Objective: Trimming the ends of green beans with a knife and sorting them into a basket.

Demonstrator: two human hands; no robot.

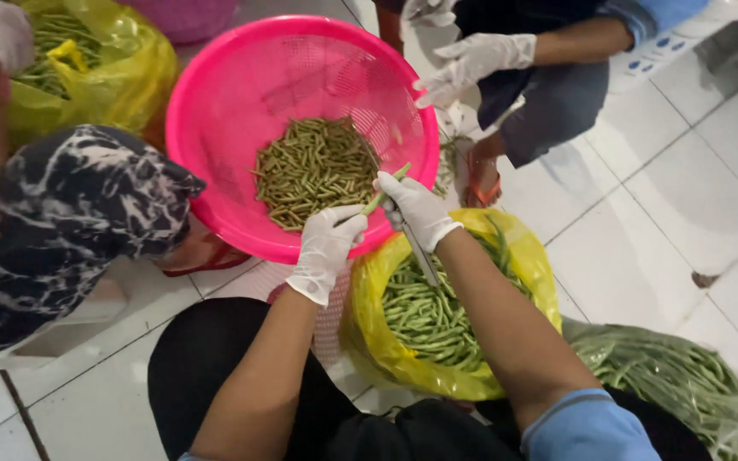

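From the head view, we see our gloved left hand (328, 248) and right hand (416, 207) close together over the near rim of the pink basket (215, 128), both pinched on one green bean (383, 195). Cut beans (316, 171) lie in the basket. Just below our hands sits a yellow bag (369, 341) of whole beans. A co-worker's gloved hand (471, 64) hovers beyond the basket.
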